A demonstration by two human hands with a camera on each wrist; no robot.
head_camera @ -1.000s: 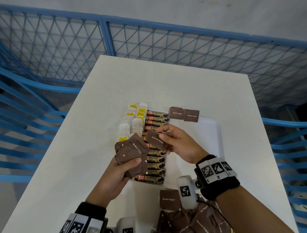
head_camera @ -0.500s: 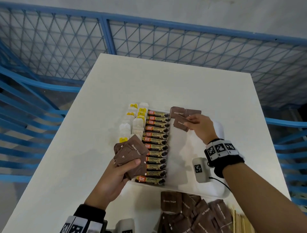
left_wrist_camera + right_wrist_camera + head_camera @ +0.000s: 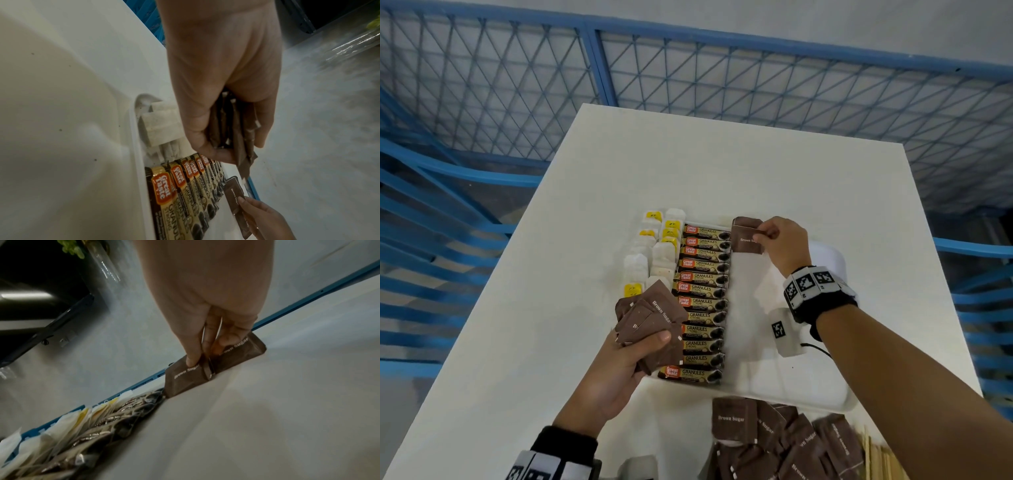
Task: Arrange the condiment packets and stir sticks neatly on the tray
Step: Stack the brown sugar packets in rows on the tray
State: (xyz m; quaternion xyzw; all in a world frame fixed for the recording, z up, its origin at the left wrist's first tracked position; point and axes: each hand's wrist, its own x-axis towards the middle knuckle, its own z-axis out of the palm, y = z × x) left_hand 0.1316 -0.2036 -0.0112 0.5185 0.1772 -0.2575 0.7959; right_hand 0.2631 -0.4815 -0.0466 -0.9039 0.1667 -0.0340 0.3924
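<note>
A white tray on the white table holds a column of coffee granule sticks and tea bags along its left side. My right hand pinches a brown sugar packet at the tray's far end, next to the top coffee stick; other brown packets lie against it there. My left hand grips a fanned bunch of brown sugar packets above the tray's near left part. In the left wrist view the bunch sits between thumb and fingers.
A loose heap of brown sugar packets lies on the table before the tray's near edge, with wooden stir sticks at its right. Blue mesh fencing surrounds the table. The tray's right half is bare.
My right hand carried one brown sugar packet from the left hand's bunch out to the tray's far end and lowered it beside the packets there. The left hand stayed in place.
</note>
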